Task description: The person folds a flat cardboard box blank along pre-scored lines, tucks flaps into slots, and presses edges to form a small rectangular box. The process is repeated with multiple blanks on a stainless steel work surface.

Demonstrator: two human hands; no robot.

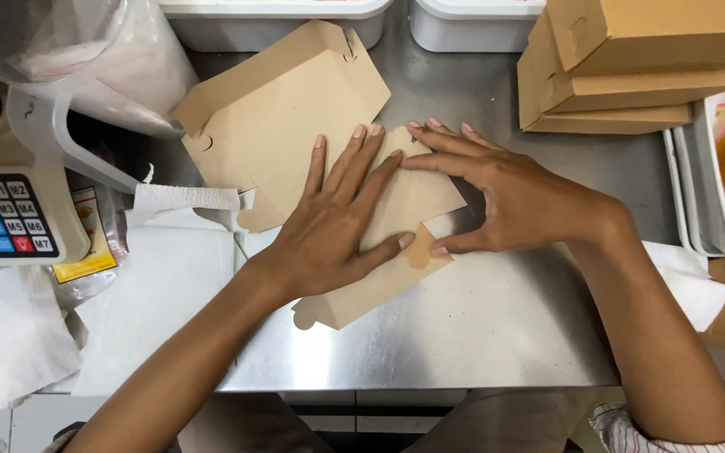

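While both hands (329,231) press, box blank (279,117) overhangs nothing.

A single head-worn camera looks almost straight down from close above onto a steel table (480,335). The table's near edge runs across the bottom of the view, its far edge lies along the top, and both forearms enter from below.
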